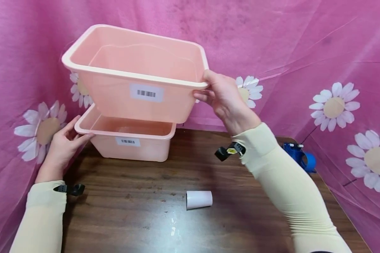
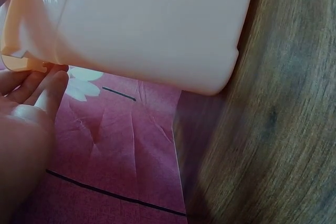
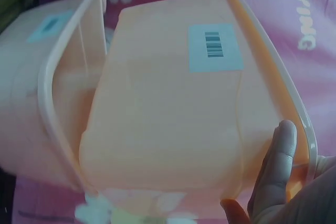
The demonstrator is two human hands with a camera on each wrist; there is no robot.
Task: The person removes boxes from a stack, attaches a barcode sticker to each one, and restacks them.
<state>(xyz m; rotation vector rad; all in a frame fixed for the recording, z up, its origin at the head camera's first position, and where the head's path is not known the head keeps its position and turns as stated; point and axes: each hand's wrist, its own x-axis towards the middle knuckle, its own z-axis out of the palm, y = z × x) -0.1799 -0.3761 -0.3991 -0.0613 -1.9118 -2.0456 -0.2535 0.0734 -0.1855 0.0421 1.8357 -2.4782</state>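
Observation:
Two pink plastic bins with barcode labels are in the head view. My right hand (image 1: 228, 102) grips the upper bin (image 1: 171, 105) by the right end of its rim, holding it tilted above the lower one. The lower bin (image 1: 139, 150) stands on the table at the back left. My left hand (image 1: 61, 147) holds that bin's rim at its left corner, thumb toward the front. In the right wrist view the fingers (image 3: 281, 161) lie against the upper bin's wall under its rim. The upper bin's base hides part of the lower bin's opening.
A small white cylinder (image 1: 199, 199) lies on its side on the brown wooden table (image 1: 130, 211). A blue object (image 1: 299, 156), perhaps a tape dispenser, sits at the right edge. Pink cloth (image 1: 288, 42) with white flowers hangs around the back and sides.

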